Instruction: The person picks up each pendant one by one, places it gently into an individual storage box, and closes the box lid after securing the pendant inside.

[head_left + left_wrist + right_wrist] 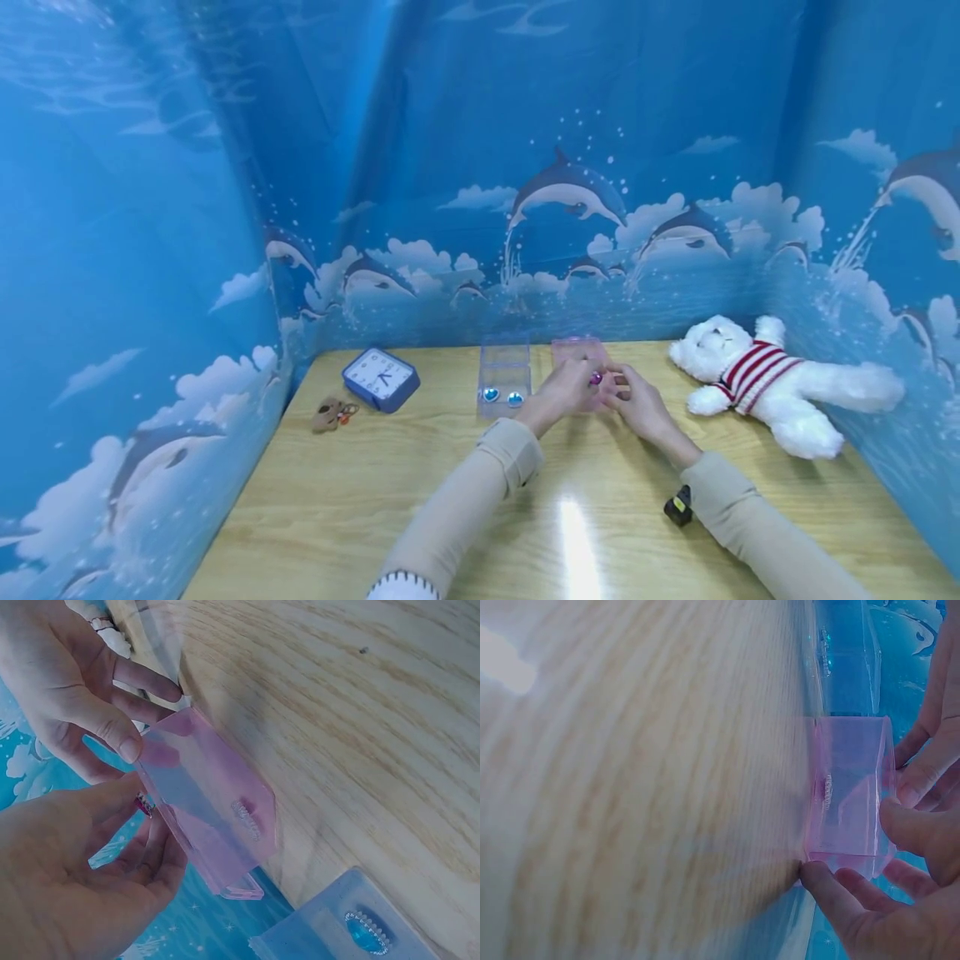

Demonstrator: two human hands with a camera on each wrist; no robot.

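A clear pink plastic box (217,780) stands on the table at the back, with one silver-edged jewel (244,819) inside. My left hand (567,386) is at the box's open side and pinches a small magenta jewel (596,378) between thumb and fingers; in the left wrist view that jewel (145,804) is mostly covered by the fingers. My right hand (643,406) holds the pink box by its right end, the thumb on the upper edge and fingertips low at the corner, as the right wrist view shows. Left of it sits a clear bluish box (504,367) with two blue jewels (502,397).
To the left are a blue clock (381,380) and a small brown keychain (327,414). A white teddy bear (780,383) in a striped sweater lies at the right. A small black object (678,506) is beside the right sleeve. Dolphin-printed curtain (450,208) surrounds the table.
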